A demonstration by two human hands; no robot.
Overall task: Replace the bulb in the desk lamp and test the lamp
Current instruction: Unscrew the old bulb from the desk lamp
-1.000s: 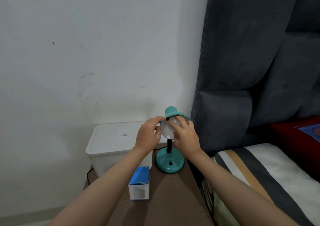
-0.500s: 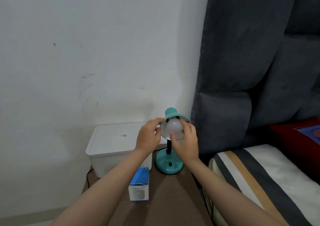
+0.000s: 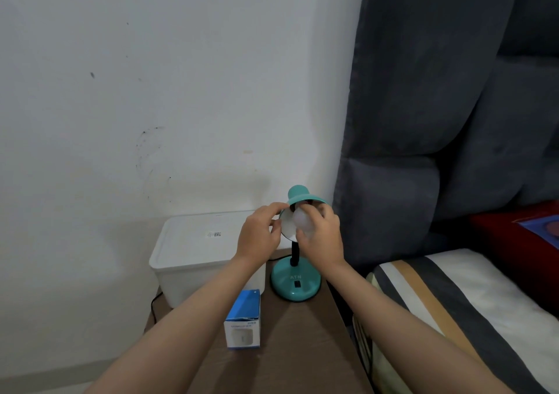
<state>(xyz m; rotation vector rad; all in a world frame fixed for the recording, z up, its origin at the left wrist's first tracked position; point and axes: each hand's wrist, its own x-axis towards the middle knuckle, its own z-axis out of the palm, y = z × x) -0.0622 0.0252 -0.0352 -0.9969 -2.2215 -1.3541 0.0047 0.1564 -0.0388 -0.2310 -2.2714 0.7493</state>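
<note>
A small teal desk lamp [image 3: 295, 284] stands on a brown bedside table [image 3: 296, 342], its shade [image 3: 299, 195] tilted toward me. A white bulb [image 3: 301, 221] sits inside the shade's mouth. My right hand [image 3: 322, 236] grips the bulb, fingers curled around its right side. My left hand [image 3: 258, 233] pinches the shade's left rim. The socket is hidden behind the bulb.
A blue and white bulb box [image 3: 243, 321] stands on the table in front of the lamp. A white lidded plastic bin [image 3: 196, 248] sits left of the lamp against the wall. A grey padded headboard [image 3: 438, 121] and a striped pillow [image 3: 469, 309] lie to the right.
My right hand has shifted around the bulb, its fingers now higher on the bulb's right side. The left hand stays on the shade's rim.
</note>
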